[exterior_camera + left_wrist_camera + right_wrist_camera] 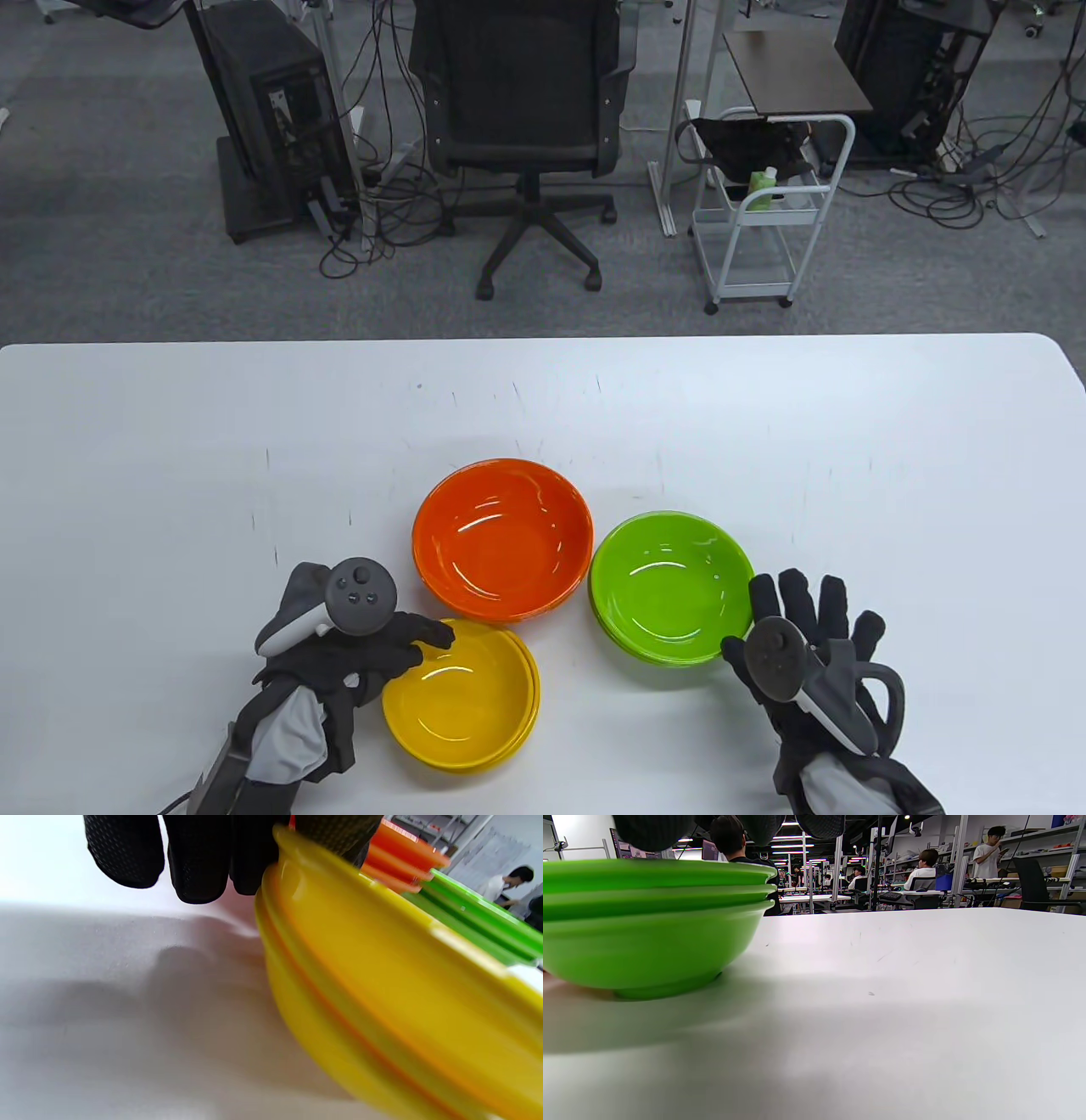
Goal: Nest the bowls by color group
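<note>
Gripping the near-left rim of the stack of glossy yellow plastic bowls (pixel 461 696), my left hand (pixel 339 654) sits at about seven o'clock on the white table (pixel 170 441); its thumb lies over the rim into the top bowl, and the left wrist view shows the other fingers (pixel 199 857) curled down against the outer wall. That close view also shows several yellow rims (pixel 339 984) packed one inside another.

At about five o'clock my right hand (pixel 814 654) lies flat and spread, fingers (pixel 797 598) pointing away from me, holding nothing. It rests just beside the near-right edge of the stack of shiny green plastic bowls (pixel 671 587); whether the thumb touches that rim I cannot tell. From the right wrist view three green rims (pixel 653 895) lie layered, with the bottom bowl's foot resting on the tabletop.

Farther out, near twelve o'clock from the yellow stack, stands the stack of glossy orange plastic bowls (pixel 501 537), just beside the green one and close to the yellow one. The left wrist view shows layered orange rims (pixel 403 853) behind the yellow wall.

Beyond the table's far edge stand a black office chair (pixel 522 110) and a white wheeled cart (pixel 764 212).
</note>
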`<state>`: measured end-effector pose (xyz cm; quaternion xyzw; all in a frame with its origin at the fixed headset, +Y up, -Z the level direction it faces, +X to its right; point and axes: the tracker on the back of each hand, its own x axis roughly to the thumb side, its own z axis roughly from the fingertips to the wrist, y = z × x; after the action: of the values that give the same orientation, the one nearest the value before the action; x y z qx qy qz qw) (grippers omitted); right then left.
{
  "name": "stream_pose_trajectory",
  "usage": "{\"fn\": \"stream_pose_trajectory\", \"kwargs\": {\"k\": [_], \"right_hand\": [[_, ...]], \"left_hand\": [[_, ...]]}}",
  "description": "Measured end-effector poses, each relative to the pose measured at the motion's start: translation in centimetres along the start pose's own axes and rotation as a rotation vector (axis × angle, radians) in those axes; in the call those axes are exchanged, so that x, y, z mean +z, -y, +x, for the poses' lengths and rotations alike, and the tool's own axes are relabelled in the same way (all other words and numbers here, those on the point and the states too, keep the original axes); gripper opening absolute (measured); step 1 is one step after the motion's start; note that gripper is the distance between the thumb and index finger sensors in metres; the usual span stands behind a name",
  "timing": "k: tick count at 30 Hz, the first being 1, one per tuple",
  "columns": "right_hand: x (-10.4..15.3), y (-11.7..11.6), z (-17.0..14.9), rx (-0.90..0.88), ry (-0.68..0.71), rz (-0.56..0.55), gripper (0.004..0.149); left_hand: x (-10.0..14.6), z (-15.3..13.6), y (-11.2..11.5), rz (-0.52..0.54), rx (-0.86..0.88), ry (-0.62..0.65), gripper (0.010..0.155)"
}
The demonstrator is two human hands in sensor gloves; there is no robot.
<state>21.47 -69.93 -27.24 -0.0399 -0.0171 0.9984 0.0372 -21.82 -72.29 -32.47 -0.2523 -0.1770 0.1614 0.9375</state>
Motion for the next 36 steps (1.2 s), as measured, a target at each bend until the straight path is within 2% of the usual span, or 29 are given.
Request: {"fn": "stream_pose_trajectory", "kwargs": {"k": [5,10,13,17,21,23,31,36], "right_hand": [[0.0,0.1,-0.1,-0.006,0.001,-0.009,0.076],[0.0,0.6,0.1,-0.006,0.013,-0.037,0.076],[0.3,1.1,0.5,0.002,0.031,-0.073,0.076],[0.8,1.6,1.2,0.015,0.065,-0.131,0.076],[1.2,1.7,1.8,0.03,0.098,-0.173,0.076],[1.4,1.6,2.0,0.034,0.116,-0.179,0.076],[1.3,0.7,2.2,0.055,0.135,-0.145,0.076],[1.1,0.3,2.1,0.048,0.13,-0.126,0.076]], "left_hand": [[-0.3,0.2,0.3,-0.026,-0.005,0.005,0.048],[1.0,0.7,-1.1,0.009,0.0,-0.007,0.05],[2.5,1.5,-2.8,0.118,-0.036,-0.036,0.052],[4.5,3.0,-4.1,0.4,-0.049,-0.016,0.056],[5.4,4.6,-3.7,0.581,-0.16,-0.065,0.064],[5.4,5.3,-3.1,0.631,-0.235,-0.113,0.068],[4.3,5.8,-0.4,0.652,-0.408,-0.241,0.077],[4.1,4.8,0.2,0.658,-0.41,-0.248,0.077]]}}
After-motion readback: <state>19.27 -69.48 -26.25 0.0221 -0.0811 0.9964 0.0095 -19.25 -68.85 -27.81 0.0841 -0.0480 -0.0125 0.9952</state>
